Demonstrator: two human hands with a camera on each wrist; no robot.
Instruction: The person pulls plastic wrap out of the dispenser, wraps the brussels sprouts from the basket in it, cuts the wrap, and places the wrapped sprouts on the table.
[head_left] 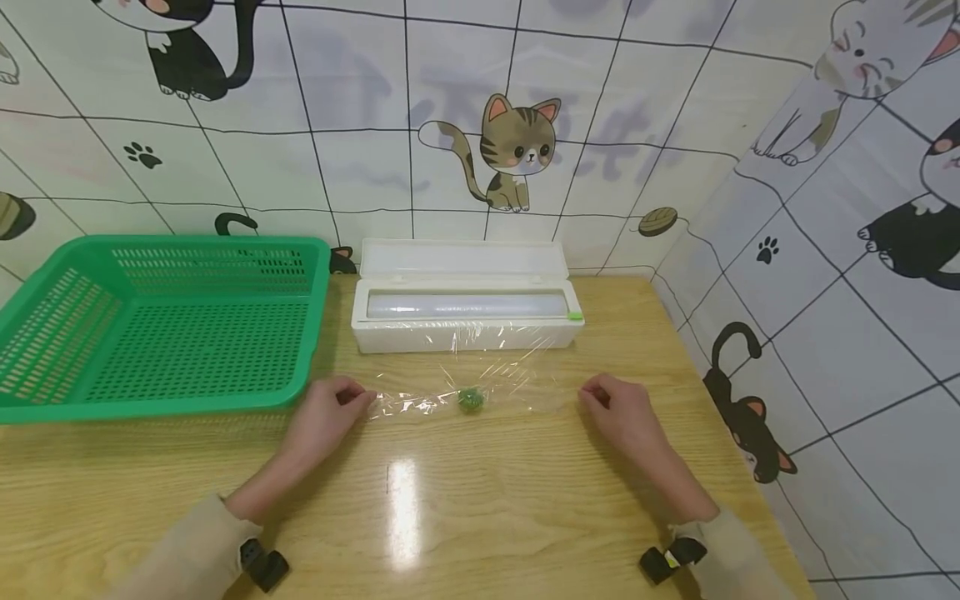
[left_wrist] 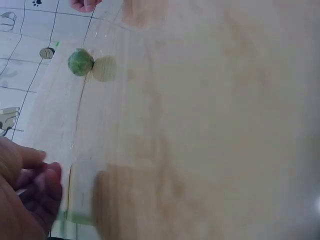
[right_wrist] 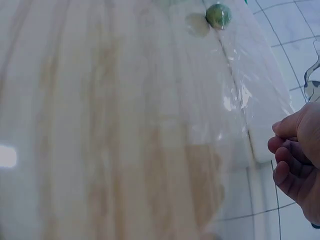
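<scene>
A sheet of clear plastic wrap (head_left: 420,403) stretches from the white wrap dispenser box (head_left: 465,337) towards the person. My left hand (head_left: 333,412) pinches its near left corner between thumb and fingers. At the near right corner my right hand (head_left: 621,412) pinches the film the same way; the right wrist view shows this hand (right_wrist: 300,152) at the film's edge. Between the hands is a small round green vegetable (head_left: 471,400) that looks like a Brussels sprout. Whether it lies on or under the film I cannot tell. The box lid (head_left: 465,260) stands raised, and the wrap roll (head_left: 465,306) shows inside.
A green plastic basket (head_left: 303,392) stands at the left, close to my left hand. Behind the wooden table (head_left: 510,517) hangs a wall covering (head_left: 360,167) with cat drawings, which also runs along the right side. A small green slider (head_left: 575,316) sits on the box's right end.
</scene>
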